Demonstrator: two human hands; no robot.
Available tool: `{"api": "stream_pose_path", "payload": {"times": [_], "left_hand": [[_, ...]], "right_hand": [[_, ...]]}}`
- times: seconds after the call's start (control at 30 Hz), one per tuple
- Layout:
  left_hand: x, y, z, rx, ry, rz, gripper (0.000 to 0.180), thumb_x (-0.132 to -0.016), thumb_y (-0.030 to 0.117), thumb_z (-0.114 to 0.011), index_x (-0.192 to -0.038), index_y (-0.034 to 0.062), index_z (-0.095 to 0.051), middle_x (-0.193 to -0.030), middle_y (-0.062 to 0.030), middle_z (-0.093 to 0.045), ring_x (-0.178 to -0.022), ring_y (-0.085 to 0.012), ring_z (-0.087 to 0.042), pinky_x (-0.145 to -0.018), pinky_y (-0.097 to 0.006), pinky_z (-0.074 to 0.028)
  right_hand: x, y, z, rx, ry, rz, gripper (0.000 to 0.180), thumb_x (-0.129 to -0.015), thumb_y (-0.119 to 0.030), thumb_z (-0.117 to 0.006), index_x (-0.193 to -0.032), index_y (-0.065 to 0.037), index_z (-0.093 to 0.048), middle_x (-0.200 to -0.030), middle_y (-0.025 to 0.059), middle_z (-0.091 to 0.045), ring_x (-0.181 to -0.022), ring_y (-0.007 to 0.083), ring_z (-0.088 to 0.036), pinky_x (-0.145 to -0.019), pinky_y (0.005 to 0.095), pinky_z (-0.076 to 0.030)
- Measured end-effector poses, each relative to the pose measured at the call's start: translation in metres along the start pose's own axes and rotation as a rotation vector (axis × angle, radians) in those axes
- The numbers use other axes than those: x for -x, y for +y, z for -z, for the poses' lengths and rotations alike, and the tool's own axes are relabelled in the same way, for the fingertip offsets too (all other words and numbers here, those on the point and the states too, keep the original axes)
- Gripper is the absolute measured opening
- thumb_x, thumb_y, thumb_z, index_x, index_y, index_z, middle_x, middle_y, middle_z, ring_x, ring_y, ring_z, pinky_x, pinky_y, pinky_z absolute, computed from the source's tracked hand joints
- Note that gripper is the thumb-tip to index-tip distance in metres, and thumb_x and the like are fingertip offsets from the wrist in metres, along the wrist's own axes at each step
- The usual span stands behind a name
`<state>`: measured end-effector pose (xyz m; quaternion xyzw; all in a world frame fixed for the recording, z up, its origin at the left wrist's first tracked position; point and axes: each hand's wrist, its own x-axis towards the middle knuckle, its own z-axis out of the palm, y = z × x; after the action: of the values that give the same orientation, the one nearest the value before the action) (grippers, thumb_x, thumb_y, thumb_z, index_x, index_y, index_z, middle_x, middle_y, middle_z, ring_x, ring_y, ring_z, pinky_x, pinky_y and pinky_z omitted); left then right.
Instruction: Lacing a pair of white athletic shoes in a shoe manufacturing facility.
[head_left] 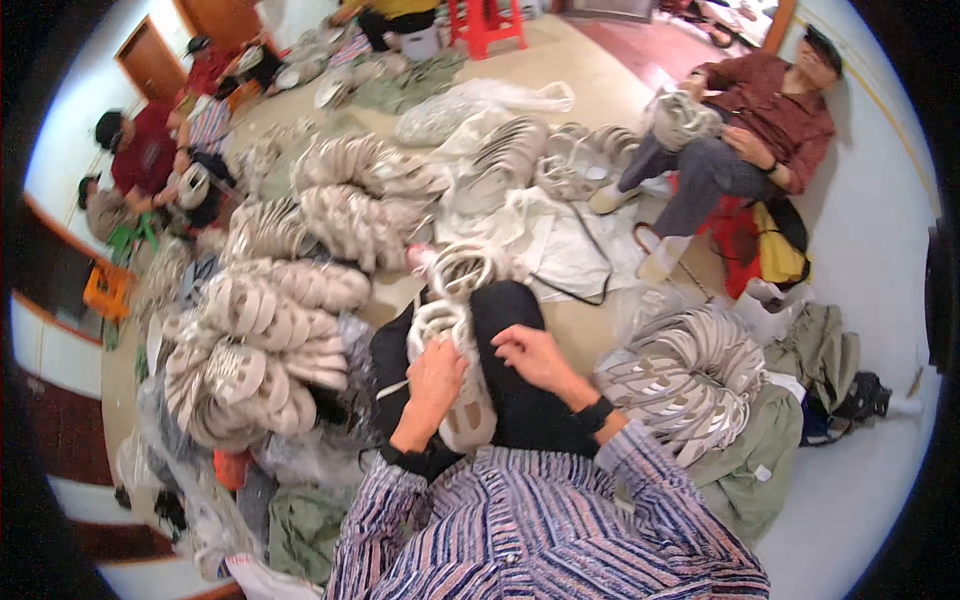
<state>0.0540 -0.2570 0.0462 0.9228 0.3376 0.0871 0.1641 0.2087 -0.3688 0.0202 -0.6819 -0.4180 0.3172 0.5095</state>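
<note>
I judge the shoe (468,418) to be light for its bulk: a soft, yielding upper on what I expect is a springy, fairly stiff sole. It shouldn't be fragile or very slippery, though the pale upper could mark and the collar would probably fold under a squeeze. I'd take hold around the sole at mid-length, or pinch the firmer heel, leaving the laces free.

The shoe lies lengthwise on the lap between the dark-trousered thighs, its opening toward 12 o'clock and its rounded toe toward 6. The left hand (437,376) is on top of it, at the lacing, fingers bunched narrow; I can't tell whether they pinch a lace. From that hand, the opening is just off at 12 and the toe at 5. The right hand (532,356) hangs over the right thigh, fingers loosely curled, apart from the shoe, which sits at its 8 to 9 o'clock. I can't make out anything in its fingertips.
</note>
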Motion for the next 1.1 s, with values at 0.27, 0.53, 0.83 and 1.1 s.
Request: {"api": "stream_pose_path", "payload": {"times": [0.27,0.53,0.83,1.1], "left_hand": [[-0.002,-0.008,0.008,-0.104,-0.167,-0.052,0.024,-0.078,0.026,-0.059,-0.082,0.0027,-0.056,-0.081,-0.0175,-0.056,-0.075,-0.0375,-0.058,-0.065,-0.047,-0.047],[-0.016,-0.047,0.022,0.479,-0.247,-0.152,0.017,-0.080,0.017,-0.061,-0.082,0.0008,-0.056,-0.068,-0.0077,-0.057,-0.062,-0.0143,-0.055,-0.058,-0.029,-0.044],[-0.005,-0.050,0.027,0.510,-0.117,-0.089,0.017,-0.077,0.015,-0.065,-0.092,0.0058,-0.063,-0.082,-0.0099,-0.057,-0.073,-0.0215,-0.057,-0.066,-0.031,-0.046],[-0.013,-0.022,0.008,0.174,-0.209,-0.208,0.021,-0.076,0.023,-0.066,-0.075,0.0037,-0.057,-0.082,-0.0106,-0.050,-0.078,-0.0286,-0.056,-0.068,-0.039,-0.044]], "right_hand": [[0.000,-0.002,-0.006,-0.070,-0.020,-0.031,0.015,-0.083,-0.008,-0.057,-0.096,-0.002,-0.062,-0.077,0.0051,-0.064,-0.064,0.0101,-0.058,-0.059,0.0250,-0.048],[-0.003,0.010,-0.001,-0.164,0.018,-0.059,0.013,-0.083,-0.007,-0.057,-0.095,-0.003,-0.063,-0.079,0.0033,-0.064,-0.066,0.0075,-0.057,-0.059,0.0217,-0.047],[-0.006,0.004,-0.002,-0.144,-0.008,-0.166,0.018,-0.082,-0.012,-0.059,-0.097,-0.002,-0.062,-0.078,0.0038,-0.064,-0.063,0.0087,-0.057,-0.058,0.0238,-0.048],[-0.002,-0.001,-0.005,-0.170,0.010,-0.166,0.015,-0.085,-0.010,-0.058,-0.097,-0.003,-0.062,-0.080,0.0017,-0.064,-0.061,0.0039,-0.052,-0.057,0.0183,-0.044]]}}
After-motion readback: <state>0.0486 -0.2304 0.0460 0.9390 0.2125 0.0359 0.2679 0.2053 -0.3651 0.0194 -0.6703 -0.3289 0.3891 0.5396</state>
